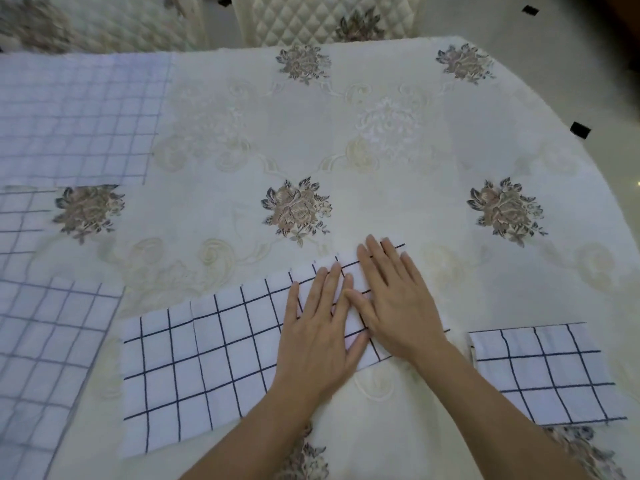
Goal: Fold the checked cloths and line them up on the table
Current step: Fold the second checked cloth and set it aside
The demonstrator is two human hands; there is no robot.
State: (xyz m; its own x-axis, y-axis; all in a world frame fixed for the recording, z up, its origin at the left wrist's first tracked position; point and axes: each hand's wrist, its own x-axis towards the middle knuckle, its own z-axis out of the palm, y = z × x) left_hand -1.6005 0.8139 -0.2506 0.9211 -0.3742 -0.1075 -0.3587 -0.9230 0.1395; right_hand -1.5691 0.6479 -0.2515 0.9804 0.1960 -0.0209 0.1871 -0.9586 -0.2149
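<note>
pressing my left hand (317,327) and right hand (394,303) flat, fingers spread, gripping nothing, on the checked cloth (207,362) near the table's (398,188) near edge.

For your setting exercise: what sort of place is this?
Probably a home dining room: an embroidered floral tablecloth covers the table, quilted chair backs stand beyond it, and the floor is glossy.

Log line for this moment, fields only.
phase: smoothing fold | left hand: flat on checked cloth | right hand: flat on same cloth | folded cloth: lying to right | unfolded cloths: left
</note>
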